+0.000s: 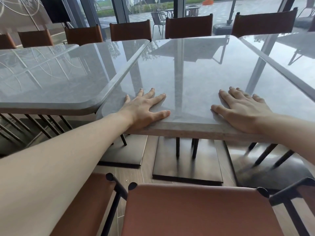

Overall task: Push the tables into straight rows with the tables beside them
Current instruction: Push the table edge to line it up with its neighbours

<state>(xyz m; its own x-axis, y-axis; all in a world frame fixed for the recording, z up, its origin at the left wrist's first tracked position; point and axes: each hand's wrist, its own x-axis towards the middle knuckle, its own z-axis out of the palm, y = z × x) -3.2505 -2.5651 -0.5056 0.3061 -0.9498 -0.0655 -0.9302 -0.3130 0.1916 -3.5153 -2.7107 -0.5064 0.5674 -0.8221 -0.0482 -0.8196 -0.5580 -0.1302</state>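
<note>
Middle desk (187, 68), grey glossy stone-look top, sits between two like desks in a row in front of the person; its near edge reaches closer to the camera than the left desk's. Left desk (51, 74) lies just beside it, their long edges nearly touching, a thin gap showing at the far corner. Right desk (293, 53) is also just beside, with a narrow dark gap along the shared edge. Left hand (144, 109) lies flat on the middle desk's near left corner, fingers straight and spread, palm over the front edge, gripping nothing. Right hand (242, 111) lies flat near the right front edge, fingers extended, heel over the rim, also holding nothing. Dark square base plate (187, 164) under the middle desk stands on a wood-look floor. Brown chair back (196, 210) is in the foreground; more brown chairs (189, 28) line the far side by the windows.
</note>
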